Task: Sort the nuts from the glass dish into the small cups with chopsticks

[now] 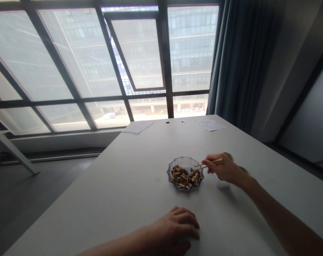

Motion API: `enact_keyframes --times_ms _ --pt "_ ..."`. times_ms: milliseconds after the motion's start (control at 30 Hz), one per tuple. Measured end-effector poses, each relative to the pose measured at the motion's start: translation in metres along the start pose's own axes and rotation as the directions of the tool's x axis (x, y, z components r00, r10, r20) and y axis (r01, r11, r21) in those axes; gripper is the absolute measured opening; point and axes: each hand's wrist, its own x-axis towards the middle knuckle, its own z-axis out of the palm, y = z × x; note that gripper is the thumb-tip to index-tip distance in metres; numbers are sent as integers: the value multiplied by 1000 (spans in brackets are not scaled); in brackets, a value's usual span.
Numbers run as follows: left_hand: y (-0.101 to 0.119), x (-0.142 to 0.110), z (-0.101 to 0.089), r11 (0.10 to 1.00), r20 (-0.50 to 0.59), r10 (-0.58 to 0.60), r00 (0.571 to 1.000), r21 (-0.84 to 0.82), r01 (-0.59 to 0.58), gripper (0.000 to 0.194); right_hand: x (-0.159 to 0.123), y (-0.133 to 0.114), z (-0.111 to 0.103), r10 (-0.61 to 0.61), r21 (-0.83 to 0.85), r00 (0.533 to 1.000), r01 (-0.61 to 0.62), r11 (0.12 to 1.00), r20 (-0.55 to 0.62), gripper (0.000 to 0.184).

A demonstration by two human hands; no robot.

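My right hand [222,168] grips a pair of wooden chopsticks [208,164], whose tips reach over a scalloped glass dish [185,160]. The dish holds a heap of brown and tan nuts or seeds [183,177]. I cannot tell whether the tips touch any of them. My left hand [174,227] lies palm down on the white table [118,199] near its front edge, holding nothing. A white cup [221,183] stands partly hidden under my right hand, and two small round containers [229,155] [244,170] show behind it.
Two sheets of paper [138,127] [211,124] lie at the table's far end near two small holes. Beyond stands a large window [62,71], with a dark teal curtain [238,64] to its right. The grey floor [30,199] lies beyond the table's left edge.
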Motion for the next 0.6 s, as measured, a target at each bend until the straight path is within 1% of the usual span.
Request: enact_keyframes --times_ms 67,167,333,467,600 --pt "0 0 0 1000 -2 2 1000 -2 -2 35 0 2 4 13 42 1000 -12 999 -26 45" --pt "0 0 0 1000 -12 6 1000 -6 -6 36 1 5 11 24 74 999 -23 997 -22 47" --pt "-1 0 0 1000 -11 7 1000 -15 -7 33 2 6 21 -24 12 998 25 1000 -50 53" --pt "0 0 0 1000 7 -6 1000 -22 6 32 2 6 24 -26 -14 996 25 1000 -86 53" --pt "0 0 0 1000 -11 0 1000 -19 0 33 2 4 20 -13 5 995 14 1000 -98 53"
